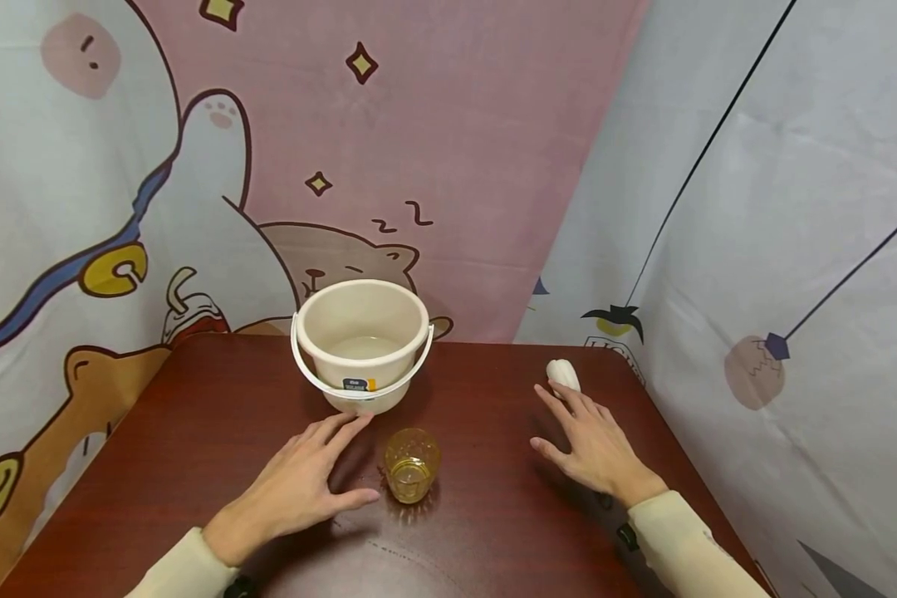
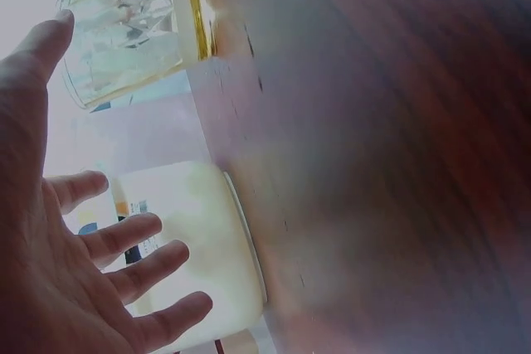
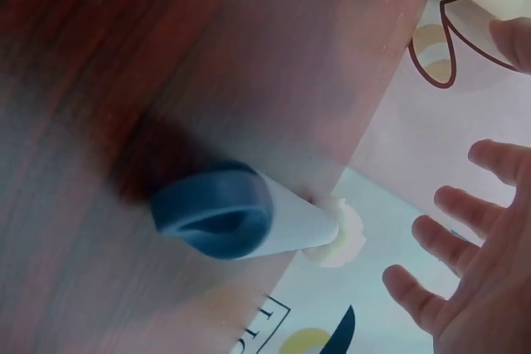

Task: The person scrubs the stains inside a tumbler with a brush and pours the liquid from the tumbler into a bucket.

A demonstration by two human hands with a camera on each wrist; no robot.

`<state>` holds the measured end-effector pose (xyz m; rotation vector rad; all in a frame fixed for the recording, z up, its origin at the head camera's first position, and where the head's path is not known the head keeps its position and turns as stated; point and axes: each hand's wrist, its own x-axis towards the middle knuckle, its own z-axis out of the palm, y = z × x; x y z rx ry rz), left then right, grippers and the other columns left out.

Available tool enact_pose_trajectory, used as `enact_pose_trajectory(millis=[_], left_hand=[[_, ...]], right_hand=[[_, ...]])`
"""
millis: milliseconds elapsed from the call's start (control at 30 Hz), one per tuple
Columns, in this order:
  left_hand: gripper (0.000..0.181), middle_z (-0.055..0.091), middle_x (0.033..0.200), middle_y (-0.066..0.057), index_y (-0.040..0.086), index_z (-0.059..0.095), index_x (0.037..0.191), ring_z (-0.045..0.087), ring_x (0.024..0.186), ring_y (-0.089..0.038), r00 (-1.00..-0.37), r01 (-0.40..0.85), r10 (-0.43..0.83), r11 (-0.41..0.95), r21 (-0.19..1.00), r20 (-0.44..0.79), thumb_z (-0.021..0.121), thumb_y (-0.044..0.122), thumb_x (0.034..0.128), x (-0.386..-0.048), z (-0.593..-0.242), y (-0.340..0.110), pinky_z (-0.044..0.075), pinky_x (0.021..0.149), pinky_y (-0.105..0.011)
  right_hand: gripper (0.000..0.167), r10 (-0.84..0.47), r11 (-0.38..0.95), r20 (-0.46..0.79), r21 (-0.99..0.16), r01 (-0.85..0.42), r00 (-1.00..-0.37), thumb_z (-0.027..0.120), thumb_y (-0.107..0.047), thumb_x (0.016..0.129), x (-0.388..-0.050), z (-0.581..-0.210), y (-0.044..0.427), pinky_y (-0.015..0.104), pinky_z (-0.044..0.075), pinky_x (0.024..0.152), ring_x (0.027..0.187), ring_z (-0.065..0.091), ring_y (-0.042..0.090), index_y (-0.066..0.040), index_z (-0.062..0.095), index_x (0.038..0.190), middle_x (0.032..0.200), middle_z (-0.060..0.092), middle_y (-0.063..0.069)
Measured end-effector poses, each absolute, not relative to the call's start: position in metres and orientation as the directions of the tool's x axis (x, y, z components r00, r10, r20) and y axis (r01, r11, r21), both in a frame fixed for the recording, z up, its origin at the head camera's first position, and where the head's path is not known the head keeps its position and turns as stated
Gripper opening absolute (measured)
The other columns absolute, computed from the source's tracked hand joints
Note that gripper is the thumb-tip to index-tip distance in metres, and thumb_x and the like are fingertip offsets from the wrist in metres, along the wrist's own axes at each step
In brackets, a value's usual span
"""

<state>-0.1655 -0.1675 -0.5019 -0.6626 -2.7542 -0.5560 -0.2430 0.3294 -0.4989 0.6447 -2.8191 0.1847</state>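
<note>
A cream bucket (image 1: 362, 361) with a white handle stands toward the table's back, water-like liquid inside. Before it is a yellowish clear glass (image 1: 411, 465) holding some liquid. My left hand (image 1: 291, 490) is spread left of the glass, fingertips by the bucket's lower front; contact there cannot be told. In the left wrist view, the hand (image 2: 91, 263) is empty beside the bucket (image 2: 207, 246) and glass (image 2: 133, 35). My right hand (image 1: 594, 444) is spread and empty before a white object (image 1: 563, 375). The right wrist view shows its white shaft (image 3: 290, 221) with a blue looped end (image 3: 216, 213).
The dark red-brown table (image 1: 486, 531) meets a pink and white cartoon-printed cloth (image 1: 478, 166) at its back. More pale cloth (image 1: 792, 208) hangs along the right side.
</note>
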Motion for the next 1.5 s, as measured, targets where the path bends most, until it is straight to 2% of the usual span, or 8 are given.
enact_pose_trajectory(millis=[300, 633, 767, 933, 1133, 1300, 1500], left_hand=[[0.111, 0.059, 0.172, -0.005, 0.035, 0.044, 0.180, 0.067, 0.148, -0.031, -0.865, 0.485, 0.387, 0.811, 0.327, 0.321, 0.092, 0.075, 0.0882, -0.166, -0.503, -0.158, 0.063, 0.111, -0.061], [0.113, 0.060, 0.171, 0.001, 0.035, 0.043, 0.180, 0.068, 0.147, -0.028, -0.870, 0.479, 0.381, 0.802, 0.356, 0.314, 0.087, 0.084, 0.0883, -0.166, -0.505, -0.151, 0.066, 0.107, -0.057], [0.114, 0.060, 0.170, 0.004, 0.037, 0.040, 0.180, 0.068, 0.146, -0.026, -0.870, 0.480, 0.381, 0.801, 0.358, 0.312, 0.086, 0.086, 0.0877, -0.165, -0.507, -0.148, 0.067, 0.105, -0.056], [0.116, 0.061, 0.168, 0.005, 0.038, 0.040, 0.180, 0.069, 0.144, -0.025, -0.869, 0.483, 0.380, 0.792, 0.373, 0.317, 0.093, 0.079, 0.0854, -0.165, -0.507, -0.144, 0.068, 0.102, -0.056], [0.115, 0.062, 0.166, 0.004, 0.039, 0.040, 0.180, 0.068, 0.145, -0.026, -0.875, 0.476, 0.379, 0.786, 0.395, 0.300, 0.090, 0.082, 0.0860, -0.165, -0.507, -0.140, 0.068, 0.099, -0.057], [0.115, 0.062, 0.165, 0.003, 0.038, 0.041, 0.180, 0.068, 0.145, -0.028, -0.882, 0.465, 0.374, 0.786, 0.407, 0.285, 0.091, 0.082, 0.0858, -0.165, -0.507, -0.137, 0.068, 0.101, -0.058], [0.116, 0.062, 0.166, 0.003, 0.037, 0.040, 0.180, 0.068, 0.148, -0.030, -0.889, 0.456, 0.373, 0.781, 0.427, 0.267, 0.092, 0.080, 0.0857, -0.166, -0.505, -0.133, 0.067, 0.106, -0.059]], right_hand=[[0.089, -0.374, 0.911, 0.258, -0.077, -0.405, -0.891, 0.075, -0.065, 0.107, -0.241, -0.497, 0.333, 0.076, 0.055, 0.112, 0.155, 0.059, 0.047, -0.029, 0.041, 0.182, 0.181, 0.049, 0.015], [0.087, -0.330, 0.926, 0.241, -0.103, -0.362, -0.913, 0.071, -0.067, 0.109, -0.243, -0.498, 0.337, 0.075, 0.058, 0.105, 0.151, 0.058, 0.047, -0.028, 0.043, 0.180, 0.178, 0.050, 0.017], [0.086, -0.312, 0.931, 0.228, -0.119, -0.344, -0.922, 0.071, -0.068, 0.109, -0.245, -0.498, 0.340, 0.070, 0.064, 0.095, 0.146, 0.060, 0.046, -0.025, 0.046, 0.179, 0.176, 0.051, 0.018], [0.086, -0.294, 0.935, 0.223, -0.135, -0.328, -0.929, 0.074, -0.066, 0.108, -0.246, -0.498, 0.342, 0.063, 0.066, 0.082, 0.141, 0.061, 0.044, -0.021, 0.049, 0.176, 0.172, 0.052, 0.020], [0.083, -0.270, 0.937, 0.221, -0.164, -0.309, -0.937, 0.076, -0.063, 0.107, -0.247, -0.499, 0.344, 0.063, 0.066, 0.081, 0.136, 0.063, 0.042, -0.020, 0.053, 0.174, 0.169, 0.053, 0.019], [0.083, -0.251, 0.939, 0.203, -0.186, -0.289, -0.946, 0.077, -0.063, 0.107, -0.247, -0.501, 0.346, 0.066, 0.066, 0.081, 0.134, 0.065, 0.044, -0.023, 0.051, 0.175, 0.167, 0.053, 0.019], [0.085, -0.235, 0.943, 0.183, -0.194, -0.269, -0.955, 0.076, -0.066, 0.106, -0.248, -0.502, 0.348, 0.063, 0.065, 0.073, 0.130, 0.067, 0.046, -0.024, 0.049, 0.176, 0.164, 0.055, 0.023]])
